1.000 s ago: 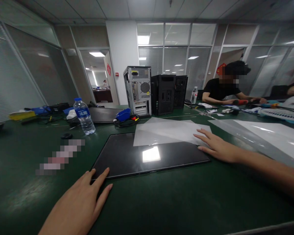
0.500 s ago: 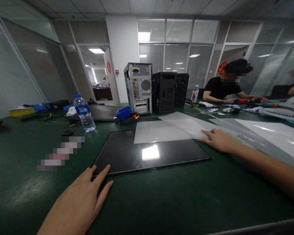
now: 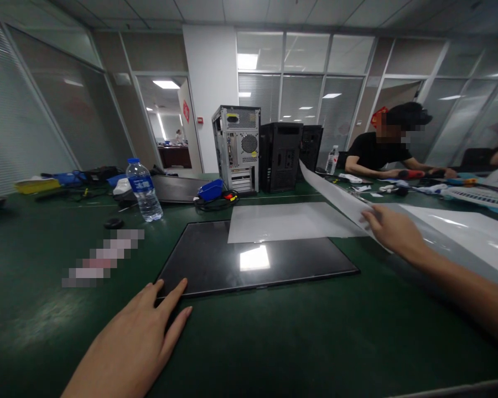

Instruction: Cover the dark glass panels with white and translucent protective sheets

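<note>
My left hand [image 3: 139, 331] lies with fingers apart, its fingertips on the near left corner of a flat black screen panel [image 3: 207, 260]. That panel rests on the green table and reflects a ceiling light. Between the thumb and fingers of my right hand [image 3: 394, 229] is the edge of a thin white translucent sheet [image 3: 330, 190], tilted up off the table. A second white sheet [image 3: 282, 221] lies flat across the panel's far right part. Right of my right hand spread larger clear and white plastic sheets [image 3: 460, 221].
Computer towers [image 3: 236, 149] stand at the back, near a blue tool with a black cable [image 3: 211, 190]. A water bottle [image 3: 143, 190] and a round black cap [image 3: 114, 223] are at left. A co-worker [image 3: 382, 149] sits at the far right among tools and parts.
My right hand has gone from resting on the upper sheet to gripping it, and that sheet has lifted and swung right off the lower one. The left hand stays on the panel.
</note>
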A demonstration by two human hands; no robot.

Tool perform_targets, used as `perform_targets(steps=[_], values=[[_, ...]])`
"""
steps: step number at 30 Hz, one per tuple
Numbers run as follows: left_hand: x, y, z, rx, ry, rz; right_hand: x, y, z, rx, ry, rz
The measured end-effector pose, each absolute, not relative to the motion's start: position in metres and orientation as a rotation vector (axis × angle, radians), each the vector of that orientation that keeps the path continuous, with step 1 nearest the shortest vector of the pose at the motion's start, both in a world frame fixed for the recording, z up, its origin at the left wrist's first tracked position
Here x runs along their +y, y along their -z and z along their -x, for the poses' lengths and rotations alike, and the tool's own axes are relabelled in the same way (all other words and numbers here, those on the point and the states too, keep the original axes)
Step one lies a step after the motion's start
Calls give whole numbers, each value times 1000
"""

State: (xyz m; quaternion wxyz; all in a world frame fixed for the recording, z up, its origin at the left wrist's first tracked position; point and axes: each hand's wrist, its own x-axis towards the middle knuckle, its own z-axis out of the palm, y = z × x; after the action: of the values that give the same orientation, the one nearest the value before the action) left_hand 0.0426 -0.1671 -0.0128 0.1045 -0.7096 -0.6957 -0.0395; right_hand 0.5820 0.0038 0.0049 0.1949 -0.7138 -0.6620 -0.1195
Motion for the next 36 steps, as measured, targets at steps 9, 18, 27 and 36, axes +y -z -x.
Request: perform_targets(steps=[9, 18, 27, 36], values=[[-167, 16, -42, -2051, 188, 2053, -32, -10, -527, -2304, 60, 1198], [-168, 19, -32, -2023, 520, 1887, -50, 0, -483, -2771, -334, 1014], [-163, 12, -38, -1909, 212, 2164, -36, 7, -492, -2724, -356, 1083], [-162, 16, -39, -1916, 179, 2262, 42, 40, -582, -2299, 28, 1596]])
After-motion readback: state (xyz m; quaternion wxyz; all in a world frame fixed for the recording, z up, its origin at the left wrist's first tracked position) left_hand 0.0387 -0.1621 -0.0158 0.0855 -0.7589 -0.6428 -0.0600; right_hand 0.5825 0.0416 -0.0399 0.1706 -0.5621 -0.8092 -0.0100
